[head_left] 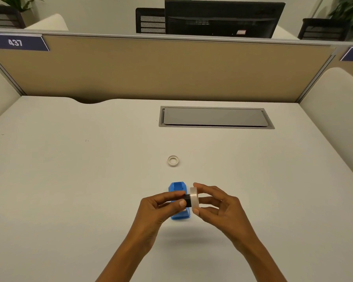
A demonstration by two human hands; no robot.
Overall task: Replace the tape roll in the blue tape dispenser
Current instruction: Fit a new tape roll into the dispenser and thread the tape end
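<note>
The blue tape dispenser (178, 189) stands on the white desk (69, 180), partly hidden behind my hands. My left hand (157, 208) pinches a small black spindle (188, 200) between thumb and fingers. My right hand (216, 206) grips a full clear tape roll (194, 198), held on edge, with its side touching the spindle's end. Both hands hover just above the dispenser. An empty white tape core (173, 161) lies flat on the desk beyond the dispenser.
A grey cable hatch (214, 118) is set into the desk at the back right. A tan partition (151, 70) closes the far edge, with a monitor's back (222, 19) behind it. White side panels flank the desk.
</note>
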